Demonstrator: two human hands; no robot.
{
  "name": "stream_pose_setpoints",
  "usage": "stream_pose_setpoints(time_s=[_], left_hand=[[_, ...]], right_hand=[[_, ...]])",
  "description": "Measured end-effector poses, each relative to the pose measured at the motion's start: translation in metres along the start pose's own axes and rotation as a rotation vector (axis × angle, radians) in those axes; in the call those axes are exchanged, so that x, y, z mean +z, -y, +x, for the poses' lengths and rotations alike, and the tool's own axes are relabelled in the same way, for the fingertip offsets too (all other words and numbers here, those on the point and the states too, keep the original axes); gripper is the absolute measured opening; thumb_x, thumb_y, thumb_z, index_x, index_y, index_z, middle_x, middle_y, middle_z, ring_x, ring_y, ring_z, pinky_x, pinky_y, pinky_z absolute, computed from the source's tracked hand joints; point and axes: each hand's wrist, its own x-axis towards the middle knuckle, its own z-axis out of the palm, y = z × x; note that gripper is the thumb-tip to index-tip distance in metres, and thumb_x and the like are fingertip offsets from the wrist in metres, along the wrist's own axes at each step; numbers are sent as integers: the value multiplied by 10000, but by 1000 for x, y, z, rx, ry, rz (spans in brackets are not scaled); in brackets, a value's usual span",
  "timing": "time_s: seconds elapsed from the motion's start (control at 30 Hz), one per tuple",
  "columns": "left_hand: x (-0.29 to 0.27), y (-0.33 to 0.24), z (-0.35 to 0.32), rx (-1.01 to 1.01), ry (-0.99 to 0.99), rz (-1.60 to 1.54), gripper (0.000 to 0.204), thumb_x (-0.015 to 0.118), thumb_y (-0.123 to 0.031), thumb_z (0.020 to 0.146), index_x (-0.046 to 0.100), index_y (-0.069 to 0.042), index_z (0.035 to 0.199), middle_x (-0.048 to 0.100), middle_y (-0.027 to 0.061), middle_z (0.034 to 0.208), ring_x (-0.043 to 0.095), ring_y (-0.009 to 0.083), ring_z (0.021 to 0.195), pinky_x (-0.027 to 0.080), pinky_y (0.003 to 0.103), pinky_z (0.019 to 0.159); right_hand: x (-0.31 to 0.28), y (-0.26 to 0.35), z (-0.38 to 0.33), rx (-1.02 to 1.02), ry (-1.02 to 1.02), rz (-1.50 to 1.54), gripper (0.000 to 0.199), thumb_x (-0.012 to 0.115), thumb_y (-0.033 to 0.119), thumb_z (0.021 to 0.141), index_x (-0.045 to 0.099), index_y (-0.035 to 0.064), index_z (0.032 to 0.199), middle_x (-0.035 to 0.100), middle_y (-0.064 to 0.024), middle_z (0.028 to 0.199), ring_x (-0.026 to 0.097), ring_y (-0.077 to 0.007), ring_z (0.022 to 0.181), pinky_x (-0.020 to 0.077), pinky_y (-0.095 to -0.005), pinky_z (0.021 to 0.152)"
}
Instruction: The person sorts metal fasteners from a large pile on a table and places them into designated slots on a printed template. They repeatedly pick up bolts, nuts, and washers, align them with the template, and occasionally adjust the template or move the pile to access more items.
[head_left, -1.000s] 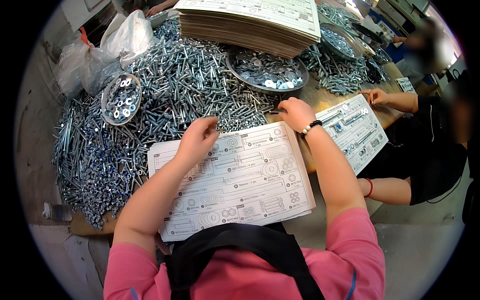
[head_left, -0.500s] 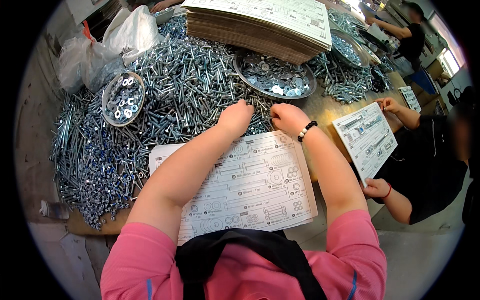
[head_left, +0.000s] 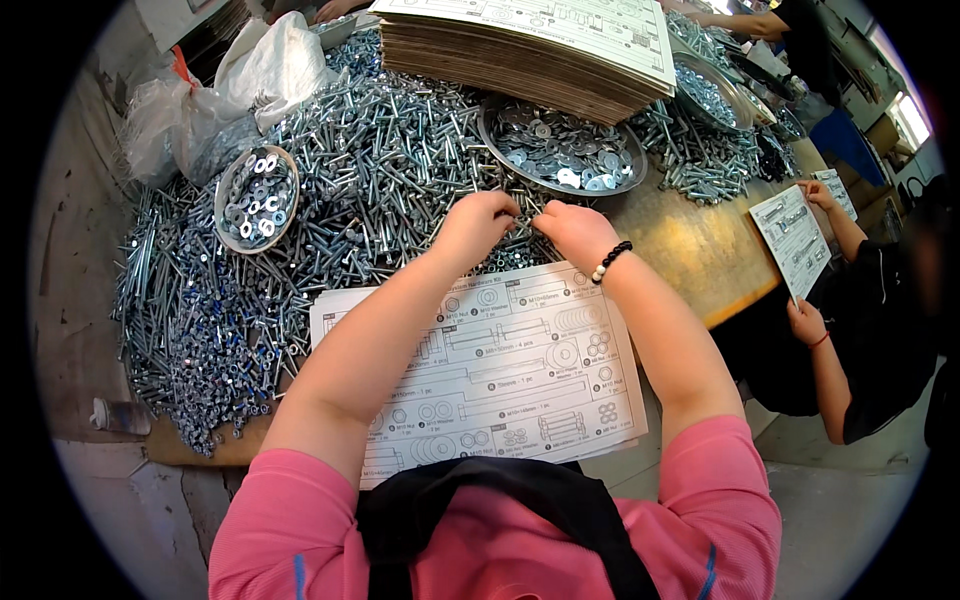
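Left hand: (head_left: 478, 228) reaching in over the bolts, its fingertips curling toward the thumb; whether they are gripping anything, I cannot tell.
Right hand: (head_left: 578, 232) bending its fingers just beside the left, a narrow gap separating the 2; whether it is clamping on a piece, I cannot tell.
Bracelet: (head_left: 612, 262) circling the right wrist, showing black and paler beads.
Bolts: (head_left: 380, 180) lying in 1 broad heap under and beyond both hands.
Nuts: (head_left: 225, 385) gathering at the heap's near left.
Printed sheets: (head_left: 525, 385) lying beneath the forearms, between heap and body.
Washer containers: 1 large pan (head_left: 637, 178) sitting beyond the right hand, 1 small dish (head_left: 242, 247) resting among bolts at left.
Board stack: (head_left: 510, 65) standing behind the large pan.
Co-worker: (head_left: 850, 375) holding 1 printed board (head_left: 793, 240) with 2 hands at right.
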Motion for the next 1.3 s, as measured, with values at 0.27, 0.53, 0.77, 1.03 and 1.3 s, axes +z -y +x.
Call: stream_pose_setpoints(time_s=[0.27, 0.53, 0.77, 1.03, 1.3], left_hand=[[21, 9, -9, 26, 130, 557, 184, 606, -165, 781, 616, -40, 916, 578, 137, 908, 579, 324, 868, 473, 408, 750], [22, -13, -5, -97, 233, 699, 186, 565, -134, 746, 632, -33, 888, 604, 153, 939, 600, 325, 879, 496, 417, 725], [8, -16, -3, -140, 123, 650, 204, 508, -128, 773, 639, -48, 906, 615, 162, 919, 593, 324, 877, 485, 398, 754], [-3, -47, -78, 190, 83, 315, 160, 571, -182, 784, 626, -52, 860, 587, 114, 829, 567, 294, 831, 460, 383, 729], [50, -67, -182, 535, 311, 420, 163, 615, -174, 751, 568, -65, 863, 536, 96, 798, 561, 287, 749, 476, 380, 633]], right_hand=[[-2, 3, -30, 445, -333, 965, 202, 611, 78, 793, 580, 43, 989, 574, -33, 772, 541, -136, 618, 453, -245, 580], [-31, 36, -68, 615, -377, 1618, 300, 545, 48, 853, 498, 4, 1146, 577, -36, 819, 528, -75, 668, 443, -194, 589], [-40, 46, -110, 589, -310, 1215, 171, 629, 80, 803, 606, 4, 955, 611, -40, 775, 571, -85, 648, 446, -214, 564], [-50, 65, -162, 492, -145, 691, 166, 650, 160, 767, 617, 32, 867, 593, -98, 743, 559, -215, 676, 448, -295, 618], [-37, 103, -174, 111, -178, 337, 113, 617, 130, 735, 589, 80, 833, 557, -81, 756, 563, -258, 726, 461, -363, 613]])
